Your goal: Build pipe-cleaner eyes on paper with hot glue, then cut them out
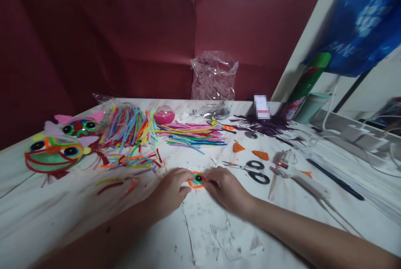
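Between my two hands is a small eye made of bent pipe cleaners [197, 180], with an orange outline, green inside it and a black centre. My left hand [173, 190] has its thumb and forefinger at the eye's left edge. At the right edge, the fingertips of my right hand [226, 189] pinch the orange outline. Both hands rest low over a paper sheet [213, 227] with faint drawn lines. Just right of my right hand lie scissors [256, 171] with black handles, blades partly spread. A glue gun [300, 179] lies farther right, its cord running toward me.
Bundles of coloured pipe cleaners [194, 133] lie behind my hands. Two decorated masks [52, 154] sit at the left. Orange felt-like pieces [260, 154], a pink dome container [164, 115], purple strips [266, 126] and a dark pen-like stick [335, 179] lie about. A power strip [354, 133] stands at the right.
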Motion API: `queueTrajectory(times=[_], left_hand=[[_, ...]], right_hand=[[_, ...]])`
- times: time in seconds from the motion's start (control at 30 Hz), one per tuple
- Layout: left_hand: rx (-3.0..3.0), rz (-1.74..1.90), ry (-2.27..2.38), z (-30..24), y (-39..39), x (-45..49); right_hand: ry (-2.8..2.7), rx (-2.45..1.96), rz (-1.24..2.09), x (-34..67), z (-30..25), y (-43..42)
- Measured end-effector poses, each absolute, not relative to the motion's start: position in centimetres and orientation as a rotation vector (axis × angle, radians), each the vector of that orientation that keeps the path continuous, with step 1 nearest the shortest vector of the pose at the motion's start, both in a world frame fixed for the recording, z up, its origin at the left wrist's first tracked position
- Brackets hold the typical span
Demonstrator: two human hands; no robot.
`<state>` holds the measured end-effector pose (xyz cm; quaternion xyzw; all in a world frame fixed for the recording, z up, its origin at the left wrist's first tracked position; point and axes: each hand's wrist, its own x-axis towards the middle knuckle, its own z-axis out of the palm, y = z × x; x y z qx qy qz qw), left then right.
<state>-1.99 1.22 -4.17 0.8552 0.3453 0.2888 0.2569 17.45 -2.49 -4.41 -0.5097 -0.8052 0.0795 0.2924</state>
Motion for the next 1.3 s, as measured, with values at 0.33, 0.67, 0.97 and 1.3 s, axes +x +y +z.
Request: queueTrajectory(times=[0.33, 0.67, 0.97, 1.3], left_hand=[[2.409, 0.66, 1.075, -4.3, 1.5, -0.9], [2.461, 0.651, 1.079, -4.1, 1.4, -0.6], [2.45, 0.662, 1.091, -4.3, 1.6, -0.5], [2.432, 0.673, 1.068, -4.4, 1.6, -0.5]], right_hand=[[-2.202, -1.383, 0.151, 17.3, -4.3, -2.1], [-2.187, -1.115, 0.085, 19.7, -4.9, -3.2], [-2.248, -1.129, 0.051, 19.2, -5.3, -3.4], [-2.133, -1.191, 0.288, 19.2, -4.9, -3.1]])
